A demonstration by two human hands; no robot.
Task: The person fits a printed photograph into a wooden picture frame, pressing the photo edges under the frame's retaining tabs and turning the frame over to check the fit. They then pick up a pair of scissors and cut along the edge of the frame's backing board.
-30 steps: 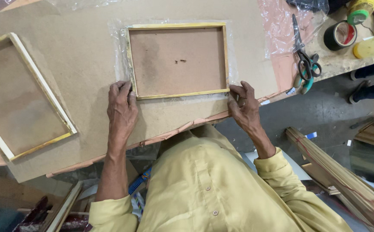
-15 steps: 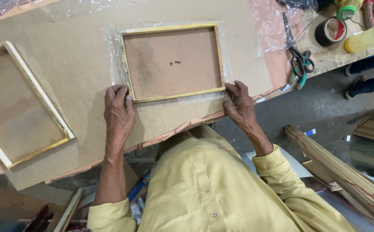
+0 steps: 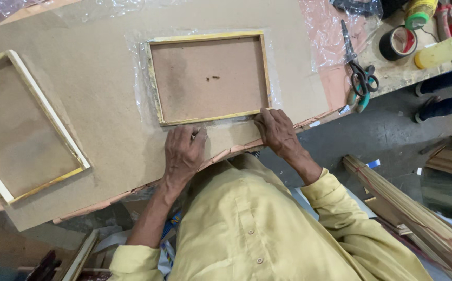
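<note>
I'm at a framing workshop: my bench [image 3: 96, 104] is a broad sheet of brown board, with one gilt-edged frame [image 3: 210, 78] lying back-up on clear plastic film near its middle and a second frame [image 3: 23, 125] at its left edge. Scissors [image 3: 360, 78], a black tape roll [image 3: 398, 42] and a yellow bottle [image 3: 441, 51] crowd the far right corner. Bundled wooden mouldings [image 3: 408, 213] lie on the grey concrete floor [image 3: 371, 130] beside me.

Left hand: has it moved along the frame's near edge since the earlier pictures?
Yes. The left hand has slid rightward, from the near-left corner of the gold-edged frame toward the middle of its near edge, closer to the right hand.
</note>
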